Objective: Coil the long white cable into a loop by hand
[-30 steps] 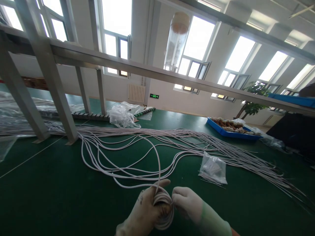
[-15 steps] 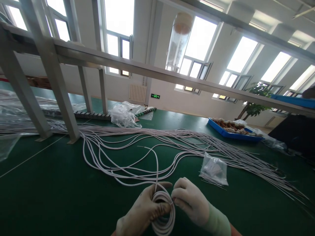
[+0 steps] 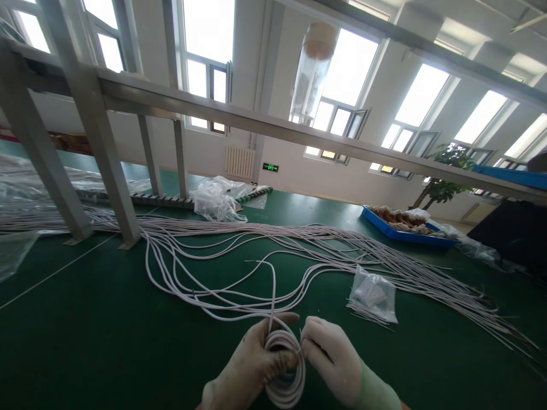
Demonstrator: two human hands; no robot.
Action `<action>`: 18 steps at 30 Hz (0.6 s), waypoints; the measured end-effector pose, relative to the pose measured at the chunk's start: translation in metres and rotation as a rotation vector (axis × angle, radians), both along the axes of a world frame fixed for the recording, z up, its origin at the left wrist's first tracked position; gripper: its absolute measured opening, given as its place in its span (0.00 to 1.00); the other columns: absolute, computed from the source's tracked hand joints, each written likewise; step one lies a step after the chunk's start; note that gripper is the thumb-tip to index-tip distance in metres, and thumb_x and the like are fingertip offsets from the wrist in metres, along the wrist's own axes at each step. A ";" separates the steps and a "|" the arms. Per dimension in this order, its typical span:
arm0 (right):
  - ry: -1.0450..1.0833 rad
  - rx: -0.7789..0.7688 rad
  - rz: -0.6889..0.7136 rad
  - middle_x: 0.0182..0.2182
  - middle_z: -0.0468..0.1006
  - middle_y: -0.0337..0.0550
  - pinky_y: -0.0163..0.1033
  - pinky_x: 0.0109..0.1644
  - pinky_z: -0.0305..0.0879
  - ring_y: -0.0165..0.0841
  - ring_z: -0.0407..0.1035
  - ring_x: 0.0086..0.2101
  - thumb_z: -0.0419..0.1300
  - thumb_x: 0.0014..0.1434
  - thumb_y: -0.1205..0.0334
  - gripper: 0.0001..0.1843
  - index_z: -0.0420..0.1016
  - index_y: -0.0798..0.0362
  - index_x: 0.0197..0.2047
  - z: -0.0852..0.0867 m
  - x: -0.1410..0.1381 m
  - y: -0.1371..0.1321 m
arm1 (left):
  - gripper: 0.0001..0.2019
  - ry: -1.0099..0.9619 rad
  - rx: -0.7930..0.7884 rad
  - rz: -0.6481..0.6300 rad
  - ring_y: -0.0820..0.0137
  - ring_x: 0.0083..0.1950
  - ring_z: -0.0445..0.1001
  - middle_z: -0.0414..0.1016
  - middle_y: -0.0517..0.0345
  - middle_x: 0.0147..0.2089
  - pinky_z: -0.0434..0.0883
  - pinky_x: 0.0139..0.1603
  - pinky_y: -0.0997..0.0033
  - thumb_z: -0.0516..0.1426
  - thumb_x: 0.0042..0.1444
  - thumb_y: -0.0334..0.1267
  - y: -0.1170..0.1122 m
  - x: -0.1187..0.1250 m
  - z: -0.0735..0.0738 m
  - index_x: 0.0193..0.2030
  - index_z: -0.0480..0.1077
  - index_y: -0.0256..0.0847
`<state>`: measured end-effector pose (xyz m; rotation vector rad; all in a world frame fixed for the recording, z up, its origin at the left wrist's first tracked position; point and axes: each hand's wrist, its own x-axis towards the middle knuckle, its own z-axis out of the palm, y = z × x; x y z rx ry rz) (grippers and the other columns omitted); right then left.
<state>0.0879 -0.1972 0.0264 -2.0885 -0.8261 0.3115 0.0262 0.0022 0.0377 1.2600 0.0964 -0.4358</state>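
Observation:
My left hand [image 3: 252, 364], in a soiled white glove, is closed around a small coil of white cable [image 3: 285, 369] near the bottom edge of the view. My right hand [image 3: 333, 359], also gloved, pinches the coil's right side with its fingers together. One strand of the cable [image 3: 272, 285] rises from the coil and loops back over the green table [image 3: 85, 330]. A long bundle of white cables [image 3: 299, 239] lies spread across the table behind the hands.
A small clear plastic bag [image 3: 374, 295] lies right of the hands. A blue tray [image 3: 404, 225] with brownish parts stands at the back right, crumpled plastic [image 3: 213, 200] at the back centre. Grey metal frame legs [image 3: 106, 165] rise at the left.
The loose strand leading from the coil has grown shorter as it was drawn in. The right hand shifted slightly down along the coil's side. The left hand kept its hold.

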 end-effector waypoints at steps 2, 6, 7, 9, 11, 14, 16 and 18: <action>0.415 0.068 -0.097 0.22 0.62 0.35 0.36 0.27 0.54 0.31 0.57 0.23 0.57 0.57 0.56 0.12 0.62 0.50 0.25 -0.008 0.002 0.005 | 0.34 -0.051 0.235 0.011 0.52 0.56 0.71 0.75 0.49 0.54 0.68 0.58 0.49 0.65 0.50 0.38 0.000 0.000 -0.001 0.66 0.65 0.44; 0.732 0.092 -0.113 0.16 0.52 0.27 0.34 0.18 0.43 0.26 0.45 0.15 0.57 0.53 0.46 0.17 0.58 0.48 0.25 -0.020 0.007 0.005 | 0.32 -0.112 0.349 -0.005 0.55 0.53 0.72 0.77 0.53 0.48 0.68 0.57 0.53 0.62 0.53 0.35 -0.001 0.002 -0.006 0.66 0.65 0.42; 0.704 0.124 -0.128 0.17 0.53 0.27 0.33 0.19 0.44 0.26 0.46 0.16 0.56 0.56 0.44 0.18 0.59 0.48 0.27 -0.020 0.007 0.002 | 0.35 -0.102 0.255 -0.007 0.57 0.50 0.73 0.77 0.54 0.46 0.69 0.56 0.54 0.63 0.52 0.35 -0.001 0.003 -0.007 0.68 0.62 0.40; 0.542 0.197 -0.155 0.21 0.60 0.31 0.34 0.23 0.53 0.28 0.54 0.19 0.55 0.62 0.44 0.18 0.65 0.51 0.33 -0.018 0.005 -0.003 | 0.40 -0.053 0.065 0.013 0.58 0.48 0.74 0.77 0.54 0.44 0.70 0.56 0.55 0.67 0.50 0.37 -0.001 0.004 -0.007 0.69 0.58 0.36; 0.309 0.240 -0.144 0.29 0.69 0.39 0.38 0.32 0.64 0.33 0.65 0.28 0.54 0.66 0.49 0.15 0.71 0.53 0.40 -0.015 0.002 -0.007 | 0.42 -0.012 -0.055 0.044 0.56 0.50 0.74 0.76 0.52 0.45 0.70 0.58 0.54 0.70 0.48 0.43 0.000 0.004 -0.005 0.68 0.58 0.35; 0.060 0.248 -0.049 0.40 0.72 0.46 0.44 0.42 0.68 0.39 0.69 0.39 0.54 0.68 0.55 0.13 0.75 0.52 0.47 -0.013 0.000 -0.010 | 0.43 0.004 -0.143 0.058 0.53 0.54 0.73 0.76 0.47 0.49 0.68 0.60 0.52 0.71 0.46 0.50 0.002 0.002 -0.001 0.65 0.61 0.35; -0.070 0.257 0.013 0.42 0.72 0.46 0.44 0.41 0.68 0.40 0.69 0.39 0.55 0.69 0.55 0.12 0.76 0.49 0.49 -0.015 0.000 -0.010 | 0.44 0.013 -0.165 0.060 0.51 0.55 0.73 0.75 0.45 0.51 0.68 0.61 0.51 0.71 0.45 0.51 0.003 0.001 0.001 0.65 0.62 0.35; -0.180 0.264 0.047 0.40 0.71 0.45 0.42 0.40 0.67 0.39 0.69 0.38 0.55 0.70 0.54 0.12 0.76 0.48 0.49 -0.017 0.002 -0.010 | 0.43 0.019 -0.167 0.048 0.52 0.56 0.72 0.74 0.46 0.51 0.68 0.61 0.51 0.72 0.45 0.50 0.004 0.000 0.002 0.65 0.63 0.37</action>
